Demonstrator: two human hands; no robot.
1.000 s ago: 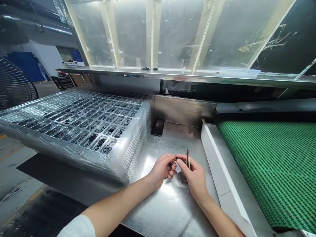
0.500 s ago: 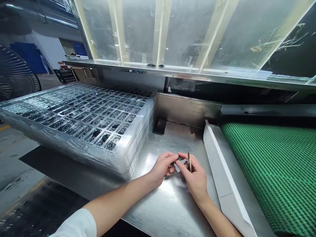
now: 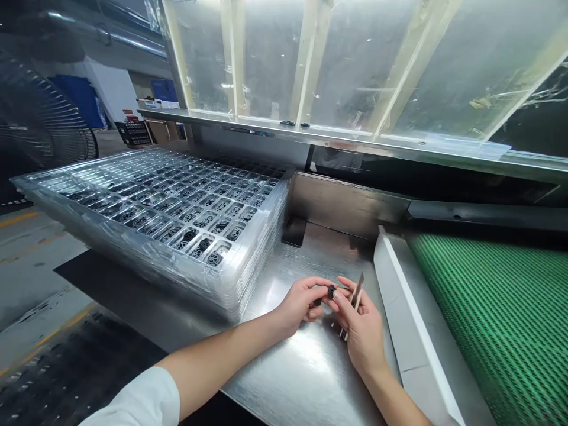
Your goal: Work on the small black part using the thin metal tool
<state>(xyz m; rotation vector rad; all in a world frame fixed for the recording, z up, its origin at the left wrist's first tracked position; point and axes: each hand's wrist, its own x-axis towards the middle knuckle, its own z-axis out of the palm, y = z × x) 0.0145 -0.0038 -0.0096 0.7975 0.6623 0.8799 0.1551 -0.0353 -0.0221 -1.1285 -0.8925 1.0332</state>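
Both hands meet over the steel table, closed around a small round black part [image 3: 331, 291]. My left hand [image 3: 299, 305] pinches it from the left with thumb and forefinger. Another small dark piece [image 3: 317, 302] shows under those fingers. My right hand [image 3: 366, 334] touches the black part with its thumb and fingertips. It also holds a thin knife [image 3: 358, 288], blade tilted up, its lower end showing below the palm. Left of the hands stands a stack of clear plastic trays [image 3: 248, 260], whose top pockets hold similar black parts [image 3: 215, 258].
A dark flat rectangular object [image 3: 293, 232] lies on the steel table [image 3: 284, 367] by the back wall. To the right, a white raised guard [image 3: 412, 331] borders a green conveyor belt [image 3: 501, 302]. Overhead hangs a clear panelled cover [image 3: 346, 71]. A fan [image 3: 53, 112] stands far left.
The view has shifted, so the scene sits further right. My fingers have turned the black part, and the knife in my right hand leans more to the right. The pale scrap under the fingers no longer shows.
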